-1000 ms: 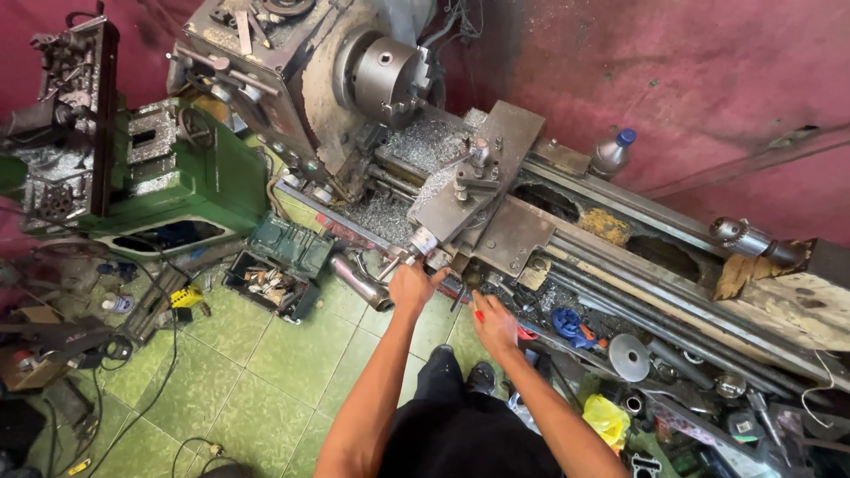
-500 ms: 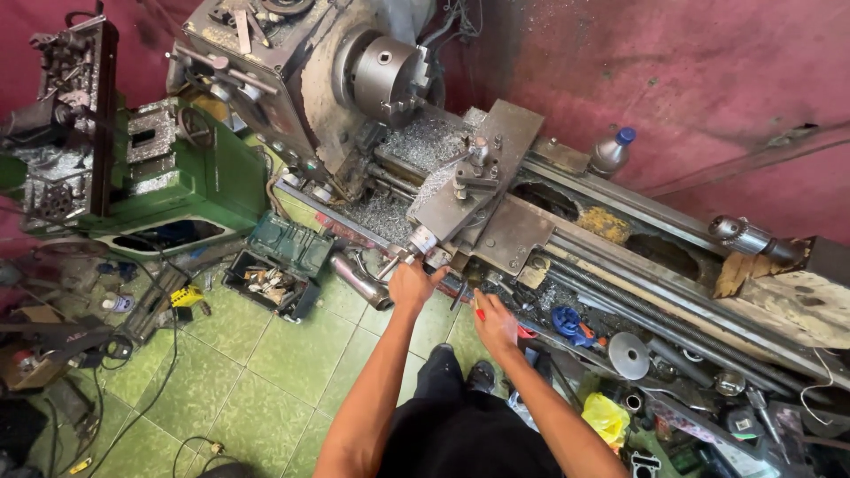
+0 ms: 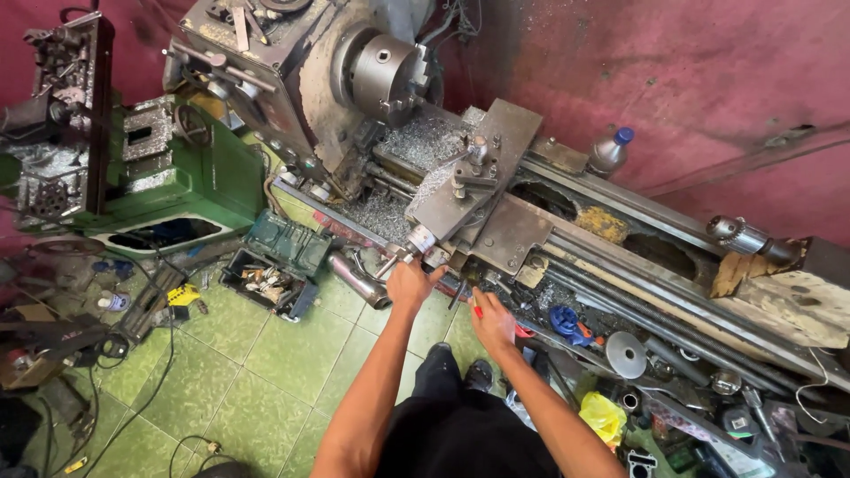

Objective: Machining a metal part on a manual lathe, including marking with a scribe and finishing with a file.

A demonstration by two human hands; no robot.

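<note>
Near: right hand [image 3: 492, 320] rests on the lathe's front apron, fingers curled, around what I cannot tell. Left hand [image 3: 411, 281] is clenched on the cross-slide handwheel [image 3: 420, 242], a small round steel knob. Step looks like feeding the carriage [image 3: 478, 181], a flat grey plate. Beyond: swarf-strewn bed, bare steel chuck [image 3: 385, 77].

You face a grey, rust-flecked lathe [image 3: 496, 204] against a magenta wall [image 3: 691, 80], over mottled green floor tiles [image 3: 266, 363], with a blue-capped bottle [image 3: 611, 150] and yellow bag [image 3: 604, 416].
</note>
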